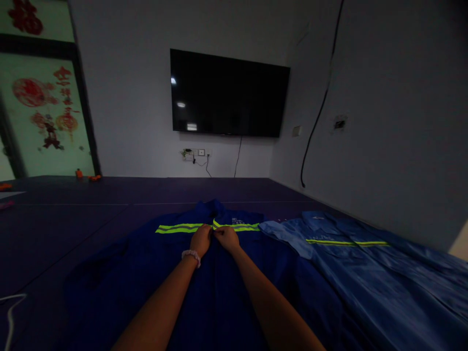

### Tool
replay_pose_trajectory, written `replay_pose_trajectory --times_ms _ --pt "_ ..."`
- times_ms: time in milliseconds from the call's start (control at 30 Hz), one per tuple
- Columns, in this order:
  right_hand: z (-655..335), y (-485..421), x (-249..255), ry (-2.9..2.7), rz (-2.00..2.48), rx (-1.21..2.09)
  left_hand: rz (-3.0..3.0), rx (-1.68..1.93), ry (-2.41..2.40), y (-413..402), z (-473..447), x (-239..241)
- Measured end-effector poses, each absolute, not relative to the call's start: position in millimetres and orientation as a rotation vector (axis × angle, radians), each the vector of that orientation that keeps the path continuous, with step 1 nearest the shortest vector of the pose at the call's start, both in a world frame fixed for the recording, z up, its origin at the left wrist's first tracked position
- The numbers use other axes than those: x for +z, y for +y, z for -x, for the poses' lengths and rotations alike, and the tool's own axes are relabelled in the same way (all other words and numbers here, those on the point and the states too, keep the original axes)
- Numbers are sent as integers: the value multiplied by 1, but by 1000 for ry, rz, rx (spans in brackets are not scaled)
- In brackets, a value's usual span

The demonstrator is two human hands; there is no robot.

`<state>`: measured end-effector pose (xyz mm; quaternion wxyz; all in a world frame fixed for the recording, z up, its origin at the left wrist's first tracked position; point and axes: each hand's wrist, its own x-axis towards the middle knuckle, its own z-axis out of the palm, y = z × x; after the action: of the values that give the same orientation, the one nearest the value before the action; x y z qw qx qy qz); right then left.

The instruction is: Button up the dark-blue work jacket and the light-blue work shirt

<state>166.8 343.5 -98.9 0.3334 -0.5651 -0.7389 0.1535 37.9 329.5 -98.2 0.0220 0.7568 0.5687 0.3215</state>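
A dark blue work jacket (234, 273) lies spread out in front of me, its collar pointing away. Across its chest runs a yellow-green reflective stripe (179, 228), and white lettering shows above the right part. At the front opening, level with the stripe, my left hand (201, 240) pinches one edge of the jacket; a light scrunchie (192, 257) circles that wrist. Close beside it, my right hand (227, 238) grips the other edge, where a bit of stripe is lifted. The fingertips of both hands meet, and any fastener between them is hidden.
A lighter blue work shirt (351, 263) with a thin yellow stripe lies to the right, its sleeve touching the jacket. The purple floor (91, 209) reaches the wall. A white cable (11, 317) lies at lower left. Small orange objects (94, 178) stand near the door.
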Motion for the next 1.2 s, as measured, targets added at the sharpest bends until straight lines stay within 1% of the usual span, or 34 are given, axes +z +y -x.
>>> replay_pose_trajectory --times_ms 300,633,933,1200 --pt "-166 345 -100 -1918 1445 418 -2297 1130 1699 333 -38 -101" --pt "-165 345 -100 -1935 1437 391 -2240 1173 1697 334 -37 -102" --pt "-165 345 -99 -1932 1446 393 -2134 1248 1799 331 -44 -104" --pt "-165 345 -98 -1924 1447 410 -2095 1286 1736 331 -41 -103"
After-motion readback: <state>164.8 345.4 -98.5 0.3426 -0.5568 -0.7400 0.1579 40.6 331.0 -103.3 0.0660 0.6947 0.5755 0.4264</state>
